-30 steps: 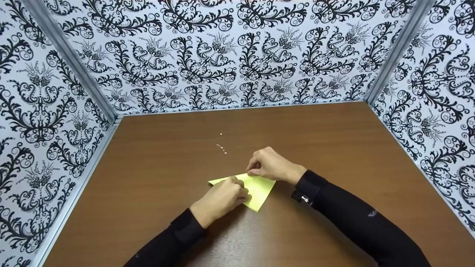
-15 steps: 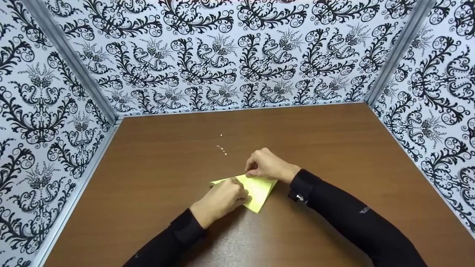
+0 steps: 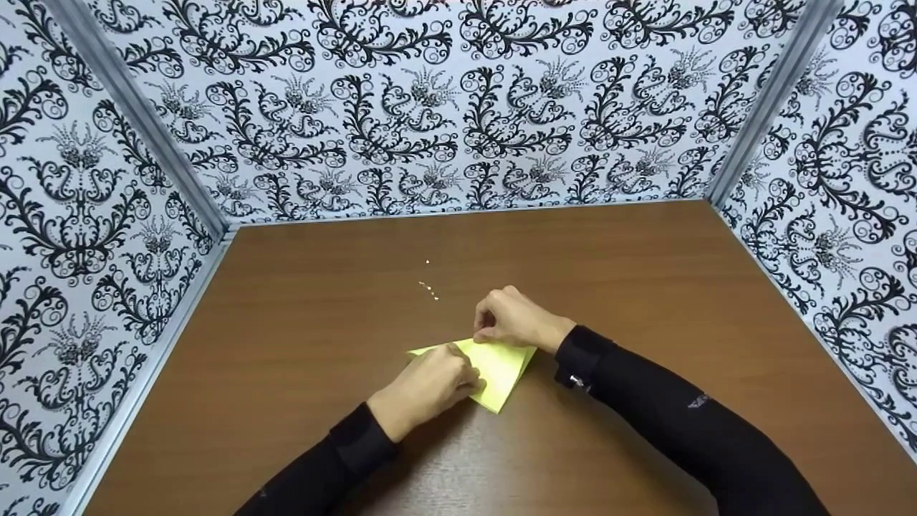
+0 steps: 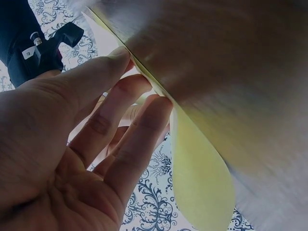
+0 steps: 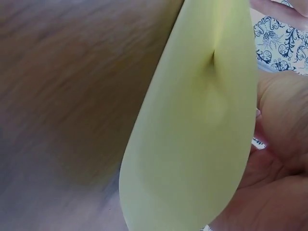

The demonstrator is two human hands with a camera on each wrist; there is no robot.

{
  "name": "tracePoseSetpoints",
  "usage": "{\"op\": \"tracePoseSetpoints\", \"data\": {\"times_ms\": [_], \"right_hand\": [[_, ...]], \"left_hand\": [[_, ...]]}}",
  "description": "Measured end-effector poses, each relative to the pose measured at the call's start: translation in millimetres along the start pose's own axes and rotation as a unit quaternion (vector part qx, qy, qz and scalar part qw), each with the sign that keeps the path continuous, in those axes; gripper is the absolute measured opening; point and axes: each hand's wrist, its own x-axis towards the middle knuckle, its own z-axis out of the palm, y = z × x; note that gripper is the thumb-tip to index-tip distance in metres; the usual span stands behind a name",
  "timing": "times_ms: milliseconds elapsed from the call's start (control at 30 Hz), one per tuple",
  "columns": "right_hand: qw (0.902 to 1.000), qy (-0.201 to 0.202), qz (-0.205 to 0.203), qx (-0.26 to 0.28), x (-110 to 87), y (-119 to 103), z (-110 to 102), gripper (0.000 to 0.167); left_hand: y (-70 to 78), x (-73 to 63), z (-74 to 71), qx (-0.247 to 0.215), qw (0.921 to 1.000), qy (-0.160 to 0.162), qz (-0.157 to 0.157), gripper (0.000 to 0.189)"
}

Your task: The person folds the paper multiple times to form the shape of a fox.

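A folded sheet of yellow paper (image 3: 501, 367) lies near the middle of the wooden table, its layers parted a little at the right side. My left hand (image 3: 423, 387) covers its left part with bent fingers. In the left wrist view, the thumb and fingertips of that hand (image 4: 106, 130) meet the paper (image 4: 202, 178), which bulges in a loop beside them. At the far edge of the sheet, my right hand (image 3: 519, 319) pinches it between thumb and curled fingers. The right wrist view has the rounded fold of the paper (image 5: 187, 149) hiding most of the right hand (image 5: 281, 163).
Several tiny white specks (image 3: 430, 288) lie on the brown table (image 3: 315, 287) beyond the hands. White walls (image 3: 401, 107) with a black scroll pattern enclose the table at the back and both sides.
My right hand has shifted slightly left along the paper's far edge, and the layers at the right side have parted a little. The left hand stays nearly in place.
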Motion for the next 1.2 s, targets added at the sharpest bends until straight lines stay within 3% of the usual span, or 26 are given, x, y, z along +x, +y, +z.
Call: {"op": "tracePoseSetpoints", "data": {"times_ms": [333,567,933,1200], "right_hand": [[0.9999,-0.002,0.005,0.009,-1.6,-1.9,-1.8,0.009],[0.9997,-0.007,0.017,0.012,-1.5,-0.1,-3.2,0.008],[0.9996,-0.003,0.025,0.008,-3.4,2.1,-7.5,0.010],[0.9994,0.004,0.034,0.008,-5.6,4.3,-9.6,0.011]], "left_hand": [[-0.1,2.1,0.2,0.011,0.9999,-0.002,0.003,0.044],[-1.2,2.1,0.5,0.042,0.9990,0.006,0.010,0.041],[3.9,2.2,-3.4,0.064,0.9979,-0.005,-0.002,0.024],[3.4,1.5,-3.5,0.071,0.9975,-0.006,-0.001,0.034]]}}
